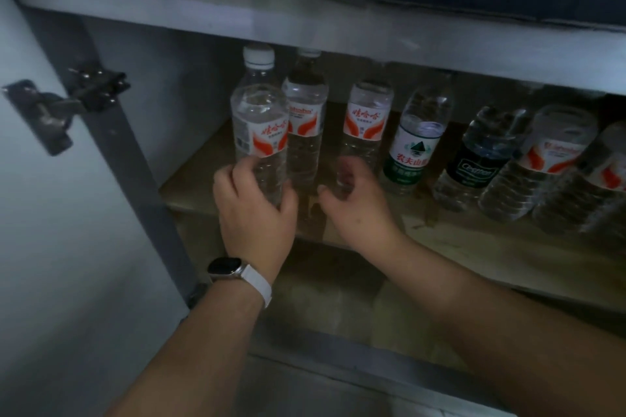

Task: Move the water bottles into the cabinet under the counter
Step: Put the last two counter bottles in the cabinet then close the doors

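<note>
The left hand [252,210] is clamped around the lower body of a white-capped bottle [259,127], thumb on its near left side and the other digits curled round the front, holding it upright at the front edge of the cabinet shelf [474,247]; whether its base already rests on the board is hidden by the hand. A low grip like this keeps the bottle steady while it is slid into the row. Just right of that hand, the right hand [355,203] is loosely curled with its fingers [345,173] apart, touching or nearly touching the foot of a red-labelled bottle [367,125]; it grips nothing that I can tell, and probably steadies that bottle so it is not knocked over.

Directly behind the left hand's bottle stands a second bottle [305,118]. Further right of the right hand stand a green-labelled bottle [415,142], a dark-labelled bottle [481,159] and at least 2 more, leaning in the wide-angle view. The cabinet door [67,213] hangs open left of the left hand, hinge [64,105] showing. The task looks nearly done
</note>
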A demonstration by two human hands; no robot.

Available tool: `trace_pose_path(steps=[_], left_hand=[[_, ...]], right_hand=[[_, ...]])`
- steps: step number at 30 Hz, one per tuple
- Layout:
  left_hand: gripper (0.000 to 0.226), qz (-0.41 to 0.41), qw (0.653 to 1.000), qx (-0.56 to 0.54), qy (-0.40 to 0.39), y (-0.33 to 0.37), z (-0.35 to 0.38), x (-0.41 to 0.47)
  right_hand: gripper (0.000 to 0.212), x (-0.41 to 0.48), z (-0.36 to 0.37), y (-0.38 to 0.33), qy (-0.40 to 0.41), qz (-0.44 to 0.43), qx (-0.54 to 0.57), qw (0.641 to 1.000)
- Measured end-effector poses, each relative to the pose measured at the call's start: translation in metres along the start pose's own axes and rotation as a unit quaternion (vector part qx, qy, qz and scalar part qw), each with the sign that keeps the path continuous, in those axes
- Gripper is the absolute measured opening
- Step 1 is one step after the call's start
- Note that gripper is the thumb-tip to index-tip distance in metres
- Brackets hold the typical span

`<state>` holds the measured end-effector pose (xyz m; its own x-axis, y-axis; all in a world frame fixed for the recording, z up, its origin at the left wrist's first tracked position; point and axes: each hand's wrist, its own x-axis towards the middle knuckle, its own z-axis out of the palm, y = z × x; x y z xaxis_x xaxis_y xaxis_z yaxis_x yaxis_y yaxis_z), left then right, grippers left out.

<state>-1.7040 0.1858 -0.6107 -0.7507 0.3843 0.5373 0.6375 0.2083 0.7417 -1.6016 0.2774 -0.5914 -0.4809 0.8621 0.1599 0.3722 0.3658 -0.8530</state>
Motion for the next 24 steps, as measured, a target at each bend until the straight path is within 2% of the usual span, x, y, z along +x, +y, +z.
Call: trace_pose_path(steps=[2, 6, 8, 11, 14, 17, 22, 24], left_hand=[[0.068, -0.05, 0.999, -0.012, -0.008, -0.003, -0.002, 0.005], [0.084, -0.089, 0.995, -0.042, -0.023, -0.007, 0.003, 0.015], [0.082, -0.086, 0.995, -0.038, -0.024, -0.009, 0.007, 0.019], [0.081, -0.086, 0.995, -0.037, -0.024, -0.011, 0.012, 0.024], [0.08, -0.091, 0.995, -0.042, -0.021, -0.013, 0.014, 0.028], [0.071, -0.097, 0.994, -0.053, -0.018, -0.015, 0.015, 0.035], [0.06, -0.134, 0.987, -0.079, -0.032, -0.02, 0.017, 0.049], [0.059, -0.167, 0.982, -0.074, -0.052, -0.02, 0.017, 0.06]], right_hand=[[0.063, 0.006, 0.008, -0.005, -0.02, 0.001, 0.012, 1.0], [0.041, 0.021, 0.018, -0.017, -0.052, -0.011, 0.029, 0.998], [0.038, 0.031, 0.026, -0.019, -0.042, -0.017, 0.034, 0.998], [0.052, 0.041, 0.036, -0.017, -0.026, -0.014, 0.042, 0.999], [0.042, 0.052, 0.041, -0.012, -0.02, -0.018, 0.017, 0.999], [0.046, 0.063, 0.05, -0.01, 0.013, -0.018, 0.001, 1.0], [0.06, 0.07, 0.06, -0.008, 0.037, 0.008, 0.017, 0.999], [0.057, 0.072, 0.063, -0.007, 0.04, 0.009, -0.001, 0.999]])
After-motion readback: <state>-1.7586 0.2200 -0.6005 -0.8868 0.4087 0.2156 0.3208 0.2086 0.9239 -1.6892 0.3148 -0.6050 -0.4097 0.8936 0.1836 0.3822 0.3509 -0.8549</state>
